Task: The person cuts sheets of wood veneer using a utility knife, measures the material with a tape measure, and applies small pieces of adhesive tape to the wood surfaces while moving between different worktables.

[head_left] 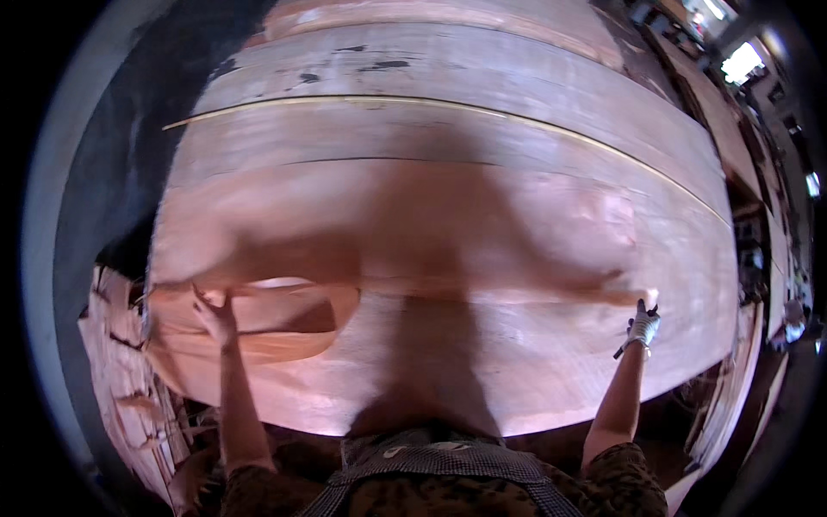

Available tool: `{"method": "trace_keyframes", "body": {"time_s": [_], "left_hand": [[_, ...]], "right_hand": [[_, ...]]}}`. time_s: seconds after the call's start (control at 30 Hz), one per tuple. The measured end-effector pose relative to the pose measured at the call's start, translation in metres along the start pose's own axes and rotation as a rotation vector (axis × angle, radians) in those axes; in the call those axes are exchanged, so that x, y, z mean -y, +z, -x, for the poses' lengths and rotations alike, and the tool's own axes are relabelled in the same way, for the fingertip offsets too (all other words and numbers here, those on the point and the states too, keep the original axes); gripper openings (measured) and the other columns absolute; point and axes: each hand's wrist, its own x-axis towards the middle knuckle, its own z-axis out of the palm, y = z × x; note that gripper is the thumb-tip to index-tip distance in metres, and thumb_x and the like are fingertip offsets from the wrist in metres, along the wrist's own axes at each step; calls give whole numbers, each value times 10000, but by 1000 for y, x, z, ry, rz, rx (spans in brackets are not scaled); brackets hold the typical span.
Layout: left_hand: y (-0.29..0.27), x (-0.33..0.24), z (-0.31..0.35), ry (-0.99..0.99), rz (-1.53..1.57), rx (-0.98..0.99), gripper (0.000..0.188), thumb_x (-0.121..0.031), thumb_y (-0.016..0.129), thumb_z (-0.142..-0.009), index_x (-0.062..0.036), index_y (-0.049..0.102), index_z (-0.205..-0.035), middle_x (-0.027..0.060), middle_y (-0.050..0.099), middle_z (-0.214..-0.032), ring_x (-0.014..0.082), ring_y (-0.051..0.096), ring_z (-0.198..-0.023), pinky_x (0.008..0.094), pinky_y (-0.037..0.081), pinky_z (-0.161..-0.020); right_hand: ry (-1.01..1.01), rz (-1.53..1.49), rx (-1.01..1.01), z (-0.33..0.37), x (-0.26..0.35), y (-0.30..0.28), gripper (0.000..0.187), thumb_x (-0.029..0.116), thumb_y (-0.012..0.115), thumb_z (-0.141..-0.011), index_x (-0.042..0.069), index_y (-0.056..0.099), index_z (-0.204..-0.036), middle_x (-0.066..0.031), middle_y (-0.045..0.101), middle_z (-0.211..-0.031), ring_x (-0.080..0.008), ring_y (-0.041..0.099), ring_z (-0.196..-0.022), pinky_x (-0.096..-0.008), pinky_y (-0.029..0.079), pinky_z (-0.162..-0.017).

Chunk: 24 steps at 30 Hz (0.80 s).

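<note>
A wide, thin sheet of reddish wood veneer point(413, 224) lies across the work surface. At its near left part, a loose orange-brown veneer piece point(293, 345) is curled and rippled, with a gap beneath its raised edge. My bare left hand point(217, 317) is over this piece, fingers apart, at the rippled edge; whether it pinches the edge is hard to see. My right hand point(643, 329), in a pale glove, is closed round a slim dark tool point(618, 351) whose kind I cannot make out. Its fingertips are at the right end of the sheet's near edge.
A long, thin yellowish strip point(388, 99) crosses the sheets farther back. Dark holes point(388, 65) show in the far veneer. Broken veneer scraps point(129, 379) are piled at the left, and stacked sheets point(728, 379) stand at the right. My shadow falls over the middle.
</note>
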Motion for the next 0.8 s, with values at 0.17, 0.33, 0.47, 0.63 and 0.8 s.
{"method": "trace_keyframes", "body": {"time_s": [0.17, 0.33, 0.47, 0.63, 0.8], "left_hand": [[35, -116, -69, -12, 1145, 763, 331, -34, 513, -854, -36, 510, -1184, 97, 556, -1093, 166, 539, -979, 298, 450, -861], [81, -204, 3, 948, 368, 603, 427, -183, 496, -859, -31, 420, -1251, 121, 450, -1227, 200, 415, -1131, 340, 351, -954], [91, -188, 26, 1124, 338, 560, 537, -302, 483, -863, -28, 348, -1304, 140, 366, -1335, 226, 316, -1252, 374, 271, -1028], [128, -44, -67, 565, 158, 405, 609, -320, 457, -855, -34, 273, -1360, 130, 274, -1418, 295, 243, -1310, 448, 158, -1067], [110, 116, -180, 92, -97, 253, 530, -341, 374, -899, -85, 313, -1358, 107, 288, -1416, 271, 252, -1313, 422, 169, -1076]], "right_hand": [[-916, 18, 118, 60, 43, 92, 215, 150, 452, -867, 58, 513, -1052, -70, 512, -883, -175, 471, -801, -313, 420, -689], [-891, 188, 934, 293, 167, 197, 245, 264, 617, -805, 49, 581, -915, -168, 628, -811, -356, 601, -776, -406, 467, -672], [-1165, 137, 993, 365, 155, 281, 217, 228, 563, -826, 40, 567, -934, -179, 615, -845, -373, 576, -769, -417, 460, -657], [-386, 58, 1222, 378, 108, 301, 193, 261, 478, -900, 79, 524, -856, -59, 547, -645, -175, 506, -492, -292, 386, -425], [-449, 290, 1183, 374, 143, 317, 128, 261, 475, -888, 135, 475, -866, -38, 503, -647, -158, 459, -507, -277, 370, -441]]}}
